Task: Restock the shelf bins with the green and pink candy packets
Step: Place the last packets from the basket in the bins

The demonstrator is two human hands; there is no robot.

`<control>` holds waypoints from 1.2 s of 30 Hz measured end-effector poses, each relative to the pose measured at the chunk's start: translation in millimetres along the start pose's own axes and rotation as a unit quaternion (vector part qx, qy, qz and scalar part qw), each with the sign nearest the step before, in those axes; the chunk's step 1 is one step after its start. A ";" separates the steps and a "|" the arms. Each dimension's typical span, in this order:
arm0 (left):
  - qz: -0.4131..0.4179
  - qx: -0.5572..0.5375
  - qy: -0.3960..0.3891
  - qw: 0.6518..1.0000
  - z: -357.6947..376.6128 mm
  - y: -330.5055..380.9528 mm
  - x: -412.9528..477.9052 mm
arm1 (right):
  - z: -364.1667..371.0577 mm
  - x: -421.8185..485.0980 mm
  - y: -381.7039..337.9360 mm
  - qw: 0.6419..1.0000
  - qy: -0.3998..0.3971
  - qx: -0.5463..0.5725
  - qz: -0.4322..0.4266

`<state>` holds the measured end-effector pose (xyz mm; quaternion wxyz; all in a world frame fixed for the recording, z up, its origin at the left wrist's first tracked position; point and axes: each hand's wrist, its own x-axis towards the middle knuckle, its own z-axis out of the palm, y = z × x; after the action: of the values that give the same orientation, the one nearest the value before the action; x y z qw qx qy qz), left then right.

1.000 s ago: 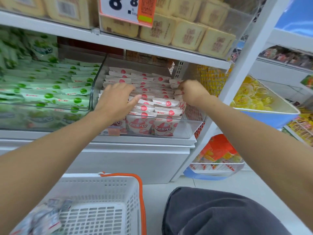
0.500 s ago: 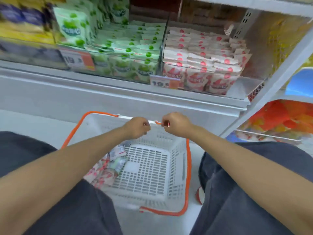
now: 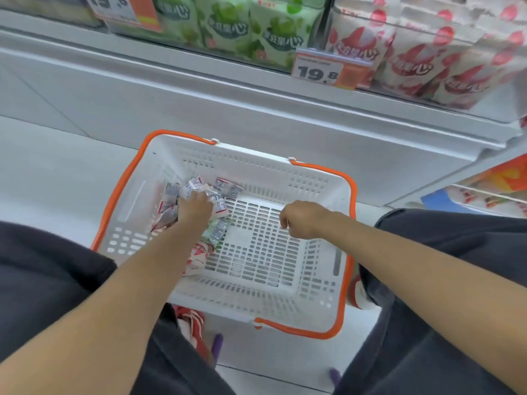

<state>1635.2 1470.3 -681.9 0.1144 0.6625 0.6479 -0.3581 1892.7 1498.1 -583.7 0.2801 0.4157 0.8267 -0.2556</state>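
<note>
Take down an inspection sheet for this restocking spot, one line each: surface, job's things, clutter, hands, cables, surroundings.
Surface: pale floor; a white basket with orange handles stands on it below the shelf.
Job's things: loose packets heaped in the basket's left part; green packets and pink packets stand on the shelf above.
Clutter: nothing seen.
Hands: left hand rests on the heap, its fingers hidden among the packets; right hand hangs over the basket's bare bottom, fingers loosely curled, holding nothing.
Cables: nothing seen.
Surroundings: price tag reading 19.8 at the shelf front; dark trousers on either side of the basket; a red-and-white shoe by its near edge.
</note>
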 end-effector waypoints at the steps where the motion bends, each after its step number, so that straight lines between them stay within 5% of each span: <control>1: 0.006 0.020 -0.024 0.999 5.0 -5.1 2.5 | -0.1 1.3 1.6 1.000 -0.001 0.005 0.002; 5: 0.050 0.118 -0.008 0.992 14.6 -16.8 -2.2 | -4.9 1.1 3.3 0.999 0.010 0.033 0.002; 9: -0.008 0.086 0.025 0.996 11.3 -22.9 -12.1 | -5.9 -1.0 2.5 0.999 0.021 0.038 -0.005; 13: -0.017 -0.033 0.057 0.998 -4.2 -22.7 -21.5 | -8.7 -5.2 6.9 0.999 0.020 0.046 -0.001; 15: -0.056 -0.202 0.076 0.975 -32.1 -11.5 -25.3 | -15.8 -7.2 11.5 0.998 0.038 0.058 0.001; 17: -0.073 -0.429 0.060 0.898 -70.7 4.6 -28.7 | -26.1 -13.1 14.9 0.993 0.078 0.085 -0.001; 20: -0.056 -0.693 -0.031 0.718 -127.7 31.7 -44.7 | -40.7 -29.8 12.0 0.972 0.123 0.201 -0.019; 22: -0.041 -0.784 -0.095 0.612 -153.0 46.7 -59.6 | -48.6 -40.0 8.6 0.957 0.149 0.249 -0.029; 25: -0.001 -0.843 -0.152 0.517 -174.5 55.7 -79.1 | -61.4 -54.0 15.1 0.939 0.232 0.252 -0.022; 26: 0.013 -0.839 -0.152 0.522 -182.7 57.9 -86.6 | -68.0 -64.5 22.3 0.933 0.257 0.254 -0.003; 29: 0.093 -0.694 -0.079 0.710 -195.5 55.8 -98.3 | -83.1 -80.3 40.6 0.904 0.253 0.344 0.022; 30: 0.127 -0.656 -0.035 0.743 -200.5 57.1 -104.3 | -86.6 -87.9 45.9 0.887 0.252 0.387 0.017; 33: 0.227 -0.633 0.051 0.738 -211.7 58.5 -107.9 | -99.1 -110.6 60.0 0.851 0.264 0.454 0.014; 36: 0.262 -0.614 0.129 0.733 -224.3 64.5 -104.9 | -112.8 -131.9 74.0 0.862 0.249 0.442 -0.006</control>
<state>1779.1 1518.3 -475.7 0.5010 0.6316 0.5360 0.2503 1991.6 1539.0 -428.2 -0.1495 0.5406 0.6719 -0.4836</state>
